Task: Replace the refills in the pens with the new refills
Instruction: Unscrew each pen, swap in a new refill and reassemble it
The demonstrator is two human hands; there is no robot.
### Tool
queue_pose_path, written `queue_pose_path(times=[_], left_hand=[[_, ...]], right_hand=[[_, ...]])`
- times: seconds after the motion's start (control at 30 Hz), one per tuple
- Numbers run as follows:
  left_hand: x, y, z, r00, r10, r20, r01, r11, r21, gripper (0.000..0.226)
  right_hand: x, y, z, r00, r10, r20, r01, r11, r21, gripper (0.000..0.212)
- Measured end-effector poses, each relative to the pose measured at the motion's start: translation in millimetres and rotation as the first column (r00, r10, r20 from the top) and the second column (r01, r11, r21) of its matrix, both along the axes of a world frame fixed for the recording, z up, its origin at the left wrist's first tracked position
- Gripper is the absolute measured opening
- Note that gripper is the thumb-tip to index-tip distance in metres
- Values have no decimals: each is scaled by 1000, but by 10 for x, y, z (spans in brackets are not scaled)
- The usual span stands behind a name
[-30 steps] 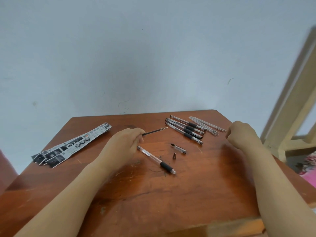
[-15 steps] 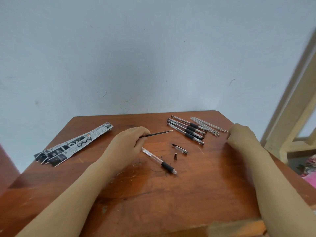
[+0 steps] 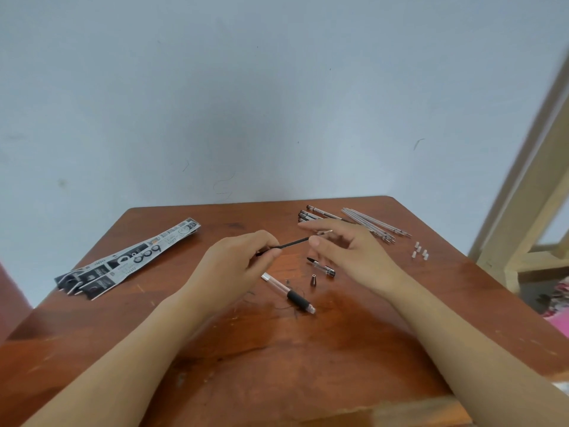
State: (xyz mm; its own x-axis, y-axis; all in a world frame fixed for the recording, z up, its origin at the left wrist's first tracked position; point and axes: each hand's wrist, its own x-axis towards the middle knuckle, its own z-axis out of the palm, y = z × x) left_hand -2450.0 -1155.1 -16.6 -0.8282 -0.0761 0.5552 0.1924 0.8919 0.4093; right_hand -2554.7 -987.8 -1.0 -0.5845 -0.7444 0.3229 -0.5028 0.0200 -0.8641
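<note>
Left hand above the open pen barrel on the bench, grip pinching a black refill raised beyond the barrel, right hand grip released, thumb by the refill's free end, new refills well beyond the barrel

One head-worn view looks forward and down onto the table.

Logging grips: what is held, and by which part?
The left hand pinches the thin black pen refill at its near end; the right hand, open beside the far end, holds nothing.
</note>
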Motion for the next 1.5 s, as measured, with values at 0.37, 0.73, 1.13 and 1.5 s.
queue_pose_path(times=[0.37,0.73,1.13,1.5], left_hand=[[-1,80,-9,996,-44,81,47,999,-28,16],[-56,-25,-82,959,20,282,38,979,-200,23],[-64,-16,-46,902,13,432,101,966,-239,12],[21,-7,45,950,-37,309,14,997,76,24]], right_hand=[[-17,-21,-25,964,52,259,-3,982,-189,26],[-174,-7,22,803,-54,594,365,832,-418,32],[-193,-15,28,764,-69,641,419,809,-412,36],[-370,162,132,668,1,744,569,644,-512,37]])
